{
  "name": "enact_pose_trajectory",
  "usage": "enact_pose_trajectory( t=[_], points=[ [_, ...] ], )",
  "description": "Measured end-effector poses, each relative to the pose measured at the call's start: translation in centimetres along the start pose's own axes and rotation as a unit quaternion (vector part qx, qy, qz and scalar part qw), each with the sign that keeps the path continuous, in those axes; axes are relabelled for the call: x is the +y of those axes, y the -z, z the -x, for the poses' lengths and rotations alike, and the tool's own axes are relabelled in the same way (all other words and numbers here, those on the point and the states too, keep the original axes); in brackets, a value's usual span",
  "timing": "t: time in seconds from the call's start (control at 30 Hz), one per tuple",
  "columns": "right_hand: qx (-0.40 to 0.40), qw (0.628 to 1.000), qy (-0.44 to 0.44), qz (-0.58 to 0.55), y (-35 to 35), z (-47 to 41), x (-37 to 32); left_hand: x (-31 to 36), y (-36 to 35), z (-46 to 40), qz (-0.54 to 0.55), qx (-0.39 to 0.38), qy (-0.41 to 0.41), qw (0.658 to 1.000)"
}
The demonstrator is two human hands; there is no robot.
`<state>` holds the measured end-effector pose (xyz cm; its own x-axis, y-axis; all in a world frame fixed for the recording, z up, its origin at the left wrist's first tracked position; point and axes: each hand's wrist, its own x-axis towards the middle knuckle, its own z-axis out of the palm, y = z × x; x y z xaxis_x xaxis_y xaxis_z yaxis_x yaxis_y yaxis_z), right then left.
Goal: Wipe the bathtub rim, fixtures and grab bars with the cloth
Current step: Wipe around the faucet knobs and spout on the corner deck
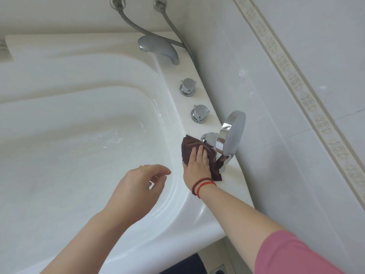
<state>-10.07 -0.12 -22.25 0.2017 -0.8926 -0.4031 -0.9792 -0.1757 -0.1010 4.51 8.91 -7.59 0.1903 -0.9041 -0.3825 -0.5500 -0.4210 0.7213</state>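
Note:
My right hand (196, 162) lies flat on a dark brown cloth (190, 145), pressing it onto the white bathtub rim (178, 107) next to the chrome hand shower head (231, 133) in its holder. Part of the cloth drapes against the holder's base. My left hand (138, 186) hovers over the tub basin with fingers loosely apart, holding nothing. Farther along the rim stand two chrome valve knobs (187, 87) (199, 113) and the grey spout (158, 47).
Two grey hoses (138, 26) run from the back wall down toward the spout. A tiled wall with a patterned border strip (296, 82) rises right of the rim. The white tub basin (69, 135) fills the left side. A chrome fitting shows at the far left edge.

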Motion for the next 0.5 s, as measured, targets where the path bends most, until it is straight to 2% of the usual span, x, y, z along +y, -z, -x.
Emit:
enact_pose_trajectory(
  t=[0.13, 0.23, 0.33, 0.5],
  points=[
    [0.006, 1.000, -0.016, -0.018, -0.5, 0.1, -0.5, 0.6, -0.5, -0.9, 0.001, -0.001, 0.001, 1.000],
    [0.047, 0.998, -0.017, 0.022, -1.5, 1.7, 0.8, 0.5, -0.3, -1.1, 0.001, 0.001, 0.006, 1.000],
    [0.035, 0.998, -0.031, 0.046, -2.8, 2.7, 1.6, 0.1, 0.1, -1.2, 0.002, 0.007, 0.012, 1.000],
    [0.056, 0.997, -0.042, -0.025, -2.1, 0.7, -0.3, 0.1, 0.6, -1.6, -0.003, 0.013, 0.010, 1.000]
  ],
)
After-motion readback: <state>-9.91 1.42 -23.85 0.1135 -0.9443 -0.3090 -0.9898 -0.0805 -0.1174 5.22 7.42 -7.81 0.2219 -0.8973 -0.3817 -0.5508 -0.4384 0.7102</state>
